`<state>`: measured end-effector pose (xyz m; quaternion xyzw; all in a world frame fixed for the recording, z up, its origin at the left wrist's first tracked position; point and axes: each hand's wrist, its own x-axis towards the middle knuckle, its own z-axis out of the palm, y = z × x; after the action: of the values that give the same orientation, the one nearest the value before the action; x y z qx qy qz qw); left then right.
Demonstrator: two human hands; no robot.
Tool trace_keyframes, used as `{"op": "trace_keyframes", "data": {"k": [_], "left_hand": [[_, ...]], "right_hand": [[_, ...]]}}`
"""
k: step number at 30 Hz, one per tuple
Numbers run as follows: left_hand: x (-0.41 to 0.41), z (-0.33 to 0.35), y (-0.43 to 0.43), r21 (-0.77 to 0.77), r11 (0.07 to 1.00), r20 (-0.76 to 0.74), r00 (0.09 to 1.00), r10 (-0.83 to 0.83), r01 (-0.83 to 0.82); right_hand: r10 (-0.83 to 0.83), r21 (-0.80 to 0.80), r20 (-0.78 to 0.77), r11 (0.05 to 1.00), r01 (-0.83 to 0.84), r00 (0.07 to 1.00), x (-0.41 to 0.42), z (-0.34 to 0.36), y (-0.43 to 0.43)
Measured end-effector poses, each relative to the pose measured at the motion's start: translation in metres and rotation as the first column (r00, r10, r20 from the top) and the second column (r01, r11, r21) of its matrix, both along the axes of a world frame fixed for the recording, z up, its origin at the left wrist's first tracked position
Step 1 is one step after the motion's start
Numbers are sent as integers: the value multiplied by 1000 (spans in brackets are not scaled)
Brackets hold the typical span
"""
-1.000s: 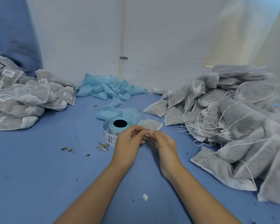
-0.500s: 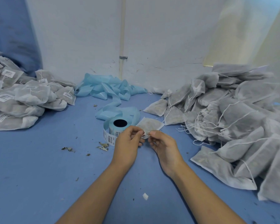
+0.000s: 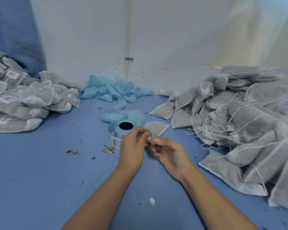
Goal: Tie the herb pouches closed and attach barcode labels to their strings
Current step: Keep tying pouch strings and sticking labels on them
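A grey herb pouch (image 3: 155, 127) lies on the blue table just behind my hands. Its white string (image 3: 150, 138) runs between my fingertips. My left hand (image 3: 133, 146) pinches the upper end of the string, and my right hand (image 3: 170, 153) pinches the lower end, palm turned up. A roll of barcode labels (image 3: 118, 135) stands directly left of my left hand, its printed strip facing me.
Labelled pouches (image 3: 22, 100) are heaped at the left. Several unlabelled pouches (image 3: 239, 117) with loose strings are piled along the right. Crumpled blue backing tape (image 3: 113, 90) lies by the back wall. Herb crumbs (image 3: 108, 149) and a white paper scrap (image 3: 152, 201) dot the table (image 3: 40, 180).
My hands have drawn slightly apart, showing the string between them. My right hand has turned palm up. The pouch has hardly shifted.
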<state>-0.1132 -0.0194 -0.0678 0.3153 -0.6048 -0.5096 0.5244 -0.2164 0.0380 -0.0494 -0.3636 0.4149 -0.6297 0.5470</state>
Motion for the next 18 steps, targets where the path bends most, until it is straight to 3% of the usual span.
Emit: {"op": "trace_keyframes", "data": {"k": [5, 15, 18], "left_hand": [[1, 2, 0, 4, 1000, -37, 999, 18, -17], [2, 5, 2, 18, 1000, -6, 1000, -2, 2], [1, 4, 3, -35, 999, 90, 996, -7, 10]], "right_hand": [[70, -13, -23, 997, -70, 997, 0, 0, 2], [116, -30, 100, 993, -113, 988, -3, -1, 0], [182, -29, 184, 983, -179, 966, -2, -2, 0]]}}
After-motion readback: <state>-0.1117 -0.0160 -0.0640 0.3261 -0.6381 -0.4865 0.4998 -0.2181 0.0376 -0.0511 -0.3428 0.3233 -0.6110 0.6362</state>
